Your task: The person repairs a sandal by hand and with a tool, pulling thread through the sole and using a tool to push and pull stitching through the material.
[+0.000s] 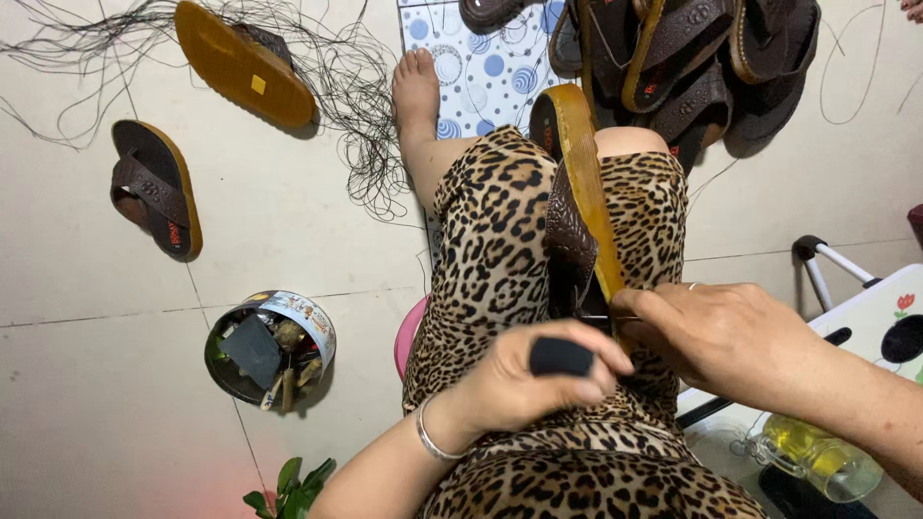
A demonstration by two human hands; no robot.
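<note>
A brown sandal with a tan sole [582,183] stands on edge between my knees, over my leopard-print trousers. My left hand [524,384] is closed around a black round tool handle [561,357]; a thin metal shaft runs from it toward the sole's near end. My right hand [721,332] grips the near end of the sandal, thumb and fingers pinching the sole where the shaft meets it. A ring shows on that hand, a bracelet on my left wrist.
A pile of brown sandals [692,58] lies ahead. Two more sandals [154,187] [245,62] and tangled black thread [361,115] lie on the tiled floor at left. A round tin of tools [272,346], a pink stool [409,336], a glass mug [817,461] and a small table [880,317] are near.
</note>
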